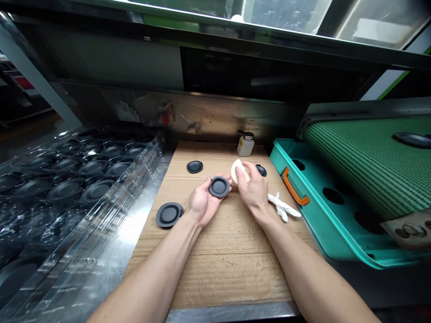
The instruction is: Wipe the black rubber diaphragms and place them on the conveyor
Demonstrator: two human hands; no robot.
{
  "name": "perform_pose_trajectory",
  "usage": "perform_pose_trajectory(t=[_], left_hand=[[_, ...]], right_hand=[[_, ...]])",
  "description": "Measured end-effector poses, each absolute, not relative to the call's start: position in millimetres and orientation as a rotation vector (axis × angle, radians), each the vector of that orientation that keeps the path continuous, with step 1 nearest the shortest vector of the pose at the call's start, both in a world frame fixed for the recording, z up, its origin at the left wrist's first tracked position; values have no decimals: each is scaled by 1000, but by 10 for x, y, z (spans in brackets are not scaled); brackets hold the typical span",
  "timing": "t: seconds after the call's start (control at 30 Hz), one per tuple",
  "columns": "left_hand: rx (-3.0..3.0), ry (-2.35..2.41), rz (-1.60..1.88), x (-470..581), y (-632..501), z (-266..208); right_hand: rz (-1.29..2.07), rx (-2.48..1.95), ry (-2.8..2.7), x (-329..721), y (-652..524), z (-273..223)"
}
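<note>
A round black plastic cap (pixel 219 186) with a raised rim lies face up in my left hand (pixel 205 202), with the fingers curled under and round it. My right hand (pixel 253 187) pinches a white round pad (pixel 238 172), held just right of the cap and apart from it. On the cardboard sheet (pixel 232 264) lie more such black caps: one near my left wrist (pixel 169 215), another farther back (pixel 194 167), and one partly hidden behind my right hand (pixel 261 170). A crumpled white cloth strip (pixel 283 207) rests beside my right wrist.
A small translucent bottle (pixel 245 145) with a metal top stands at the back of the cardboard. Clear plastic trays (pixel 111 190) of black caps fill the left side. At right are a teal crate (pixel 314 224) with an orange handle and a green conveyor belt (pixel 367 148) carrying a black part.
</note>
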State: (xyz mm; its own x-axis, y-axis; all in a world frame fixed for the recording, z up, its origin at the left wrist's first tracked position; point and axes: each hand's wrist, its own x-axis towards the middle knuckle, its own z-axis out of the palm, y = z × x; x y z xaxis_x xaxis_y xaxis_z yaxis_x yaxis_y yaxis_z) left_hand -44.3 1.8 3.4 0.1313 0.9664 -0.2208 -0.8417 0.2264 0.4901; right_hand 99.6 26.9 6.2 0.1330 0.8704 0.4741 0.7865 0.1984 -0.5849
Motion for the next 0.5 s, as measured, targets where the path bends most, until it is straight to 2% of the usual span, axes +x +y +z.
perform_pose_trajectory(t=[0.2,0.5], left_hand=[[276,573,1317,-442,5,68],[308,567,1353,-432,-26,74]], right_hand=[[190,-1625,-1452,1261,419,-37],[332,-1670,-1747,1140,330,-60]])
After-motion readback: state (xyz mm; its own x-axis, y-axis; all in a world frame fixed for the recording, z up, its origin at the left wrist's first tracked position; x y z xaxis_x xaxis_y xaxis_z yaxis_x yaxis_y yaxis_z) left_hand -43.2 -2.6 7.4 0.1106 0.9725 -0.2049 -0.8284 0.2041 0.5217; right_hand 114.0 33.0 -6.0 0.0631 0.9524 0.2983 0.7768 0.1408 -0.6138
